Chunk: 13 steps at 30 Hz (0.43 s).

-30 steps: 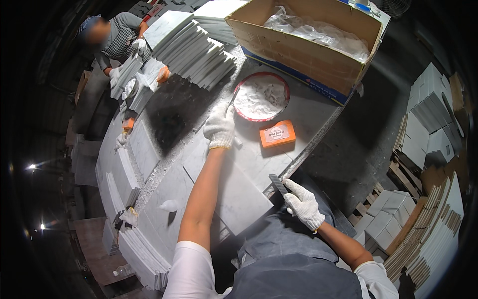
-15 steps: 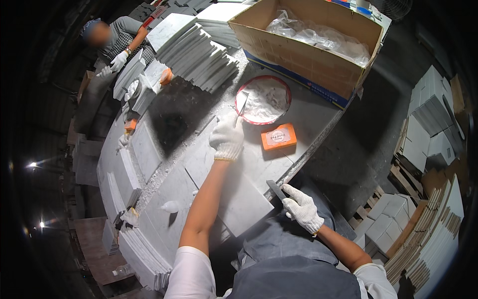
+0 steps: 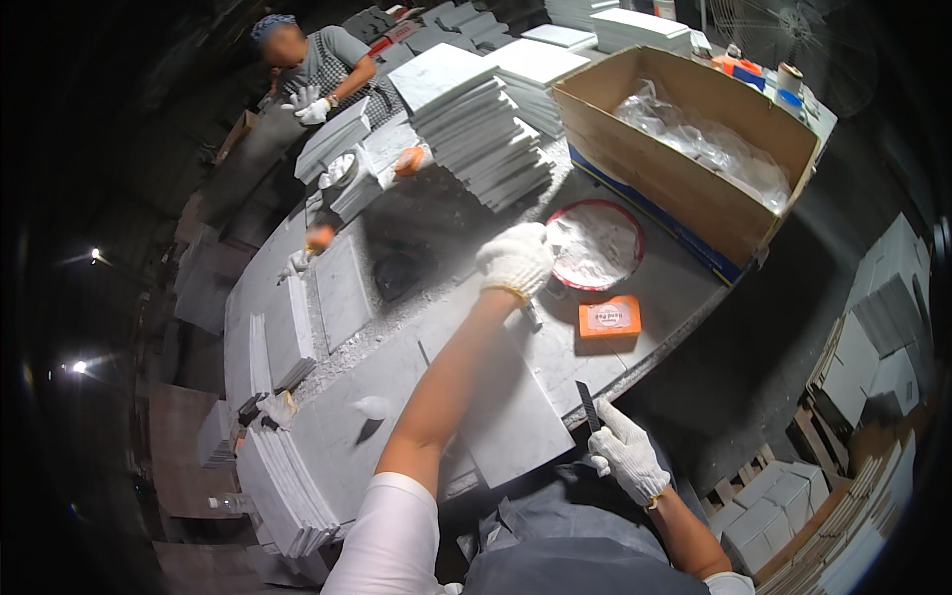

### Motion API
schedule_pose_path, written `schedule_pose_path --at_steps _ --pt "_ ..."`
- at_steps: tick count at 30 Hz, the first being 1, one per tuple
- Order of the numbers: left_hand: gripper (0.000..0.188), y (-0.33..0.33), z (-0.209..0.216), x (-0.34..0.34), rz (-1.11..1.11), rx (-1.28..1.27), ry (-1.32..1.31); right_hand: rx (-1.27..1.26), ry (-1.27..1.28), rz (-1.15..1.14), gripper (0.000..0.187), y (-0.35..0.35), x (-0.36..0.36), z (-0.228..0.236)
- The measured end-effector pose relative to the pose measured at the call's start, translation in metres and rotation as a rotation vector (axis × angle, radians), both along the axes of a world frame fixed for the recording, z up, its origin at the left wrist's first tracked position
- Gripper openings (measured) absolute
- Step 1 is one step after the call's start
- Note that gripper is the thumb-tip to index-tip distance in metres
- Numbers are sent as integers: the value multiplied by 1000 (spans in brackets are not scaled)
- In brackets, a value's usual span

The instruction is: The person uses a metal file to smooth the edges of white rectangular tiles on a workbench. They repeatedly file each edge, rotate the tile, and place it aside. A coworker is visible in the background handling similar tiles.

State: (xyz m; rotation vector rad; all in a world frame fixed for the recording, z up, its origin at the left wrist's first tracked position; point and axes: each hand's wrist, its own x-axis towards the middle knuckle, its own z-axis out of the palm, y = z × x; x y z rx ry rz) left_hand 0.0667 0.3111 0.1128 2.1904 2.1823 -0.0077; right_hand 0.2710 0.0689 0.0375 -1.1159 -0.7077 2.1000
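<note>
My left hand (image 3: 516,260), in a white knit glove, is closed beside the left rim of a red-rimmed bowl (image 3: 636,268) of white powder or paste. A short metal end of a narrow spatula (image 3: 533,316) shows below the fist; the rest is hidden in the hand. Low on the right, my gloved right hand (image 3: 629,454) grips a dark, thin flat bar (image 3: 588,405) pointing up past the table edge. A pale marble tile (image 3: 511,421) lies on the table in front of me, partly under my left forearm. An orange box (image 3: 609,318) sits just below the bowl.
Stacked marble tiles (image 3: 476,129) rise at the back. Behind the bowl stands a large cardboard box (image 3: 684,178) with clear plastic inside. A small white bottle (image 3: 371,408) lies at left. A co-worker (image 3: 342,79) with white gloves is at the far left. Packed cartons (image 3: 778,516) stand right.
My left hand has turned, and the spatula blade no longer shows in the bowl. My right hand still holds the dark bar, now more upright. The whole view has shifted.
</note>
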Motion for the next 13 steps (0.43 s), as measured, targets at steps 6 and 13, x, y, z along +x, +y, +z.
schedule_pose_path --at_steps 6,13 --pt "61 -9 44 -29 -200 -40 -154 134 110 -148 29 18 19 -9" --pt "63 -9 233 -55 -501 74 -334 35 895 -869 14 72 26 10"
